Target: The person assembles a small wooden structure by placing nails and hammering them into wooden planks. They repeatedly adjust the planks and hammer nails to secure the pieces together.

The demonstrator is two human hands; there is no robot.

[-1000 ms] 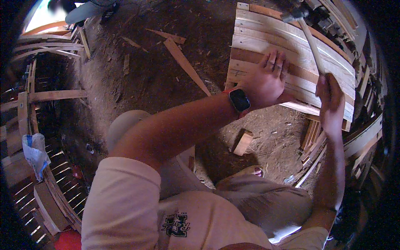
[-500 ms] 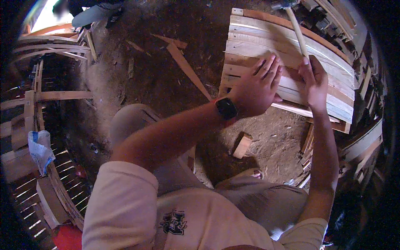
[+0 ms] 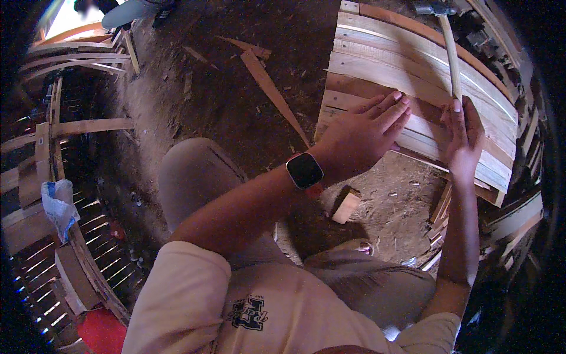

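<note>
My right hand (image 3: 466,135) is closed round the lower end of the pale wooden handle of a hammer (image 3: 450,56). The hammer's metal head points away from me, over the far edge of a slatted wooden panel (image 3: 377,65). My left hand (image 3: 362,133), with a watch on its wrist, is over the panel's near part. Its fingers are drawn together at the tips; whatever they pinch, if anything, is too small or hidden to make out. The panel is of pale and reddish boards laid side by side, with dark nail spots near its left end.
A small wood block (image 3: 346,206) lies on the dirt floor between my feet and the panel. Long offcuts (image 3: 268,88) lie left of the panel. Stacked timber (image 3: 519,218) stands at the right. At the left are a slatted frame (image 3: 88,125) and a plastic bag (image 3: 59,206). Another person (image 3: 132,13) is at the far left.
The fingers of my left hand have gone from spread to drawn together. My right hand and the hammer show lower and further right, as does the panel, as the view shifts.
</note>
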